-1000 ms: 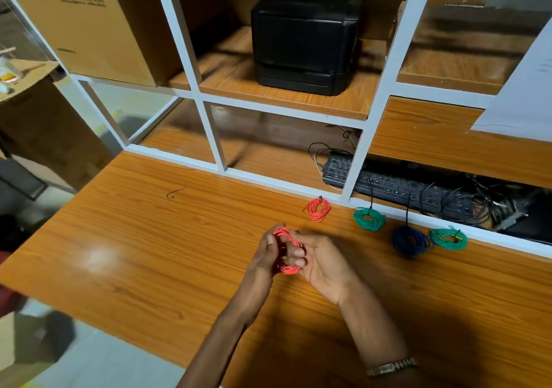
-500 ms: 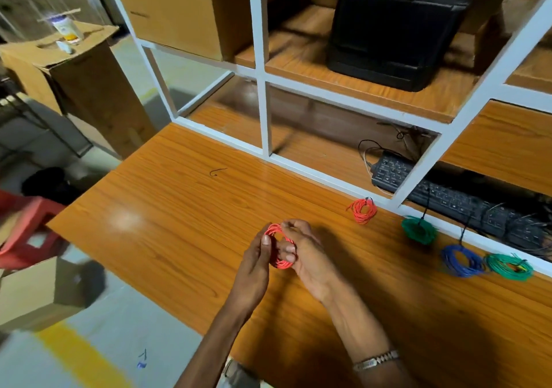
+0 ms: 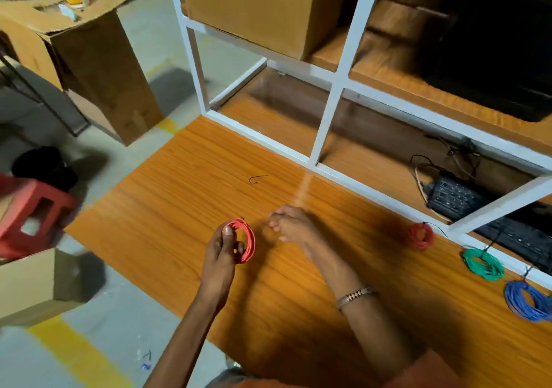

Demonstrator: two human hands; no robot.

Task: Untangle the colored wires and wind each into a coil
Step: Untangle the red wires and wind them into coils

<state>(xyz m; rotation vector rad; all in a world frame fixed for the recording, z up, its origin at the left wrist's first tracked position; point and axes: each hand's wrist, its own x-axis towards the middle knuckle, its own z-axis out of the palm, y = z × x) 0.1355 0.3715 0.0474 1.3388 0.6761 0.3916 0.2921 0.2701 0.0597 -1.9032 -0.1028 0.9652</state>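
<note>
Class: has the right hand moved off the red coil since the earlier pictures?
Yes. The right hand has let go, moving right toward the shelf frame; the left hand holds the red coil.

Red coil upright in left hand

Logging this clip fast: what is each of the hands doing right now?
Left hand: holds the red wire coil.
Right hand: fingers curled, blurred; nothing visibly held.
</note>
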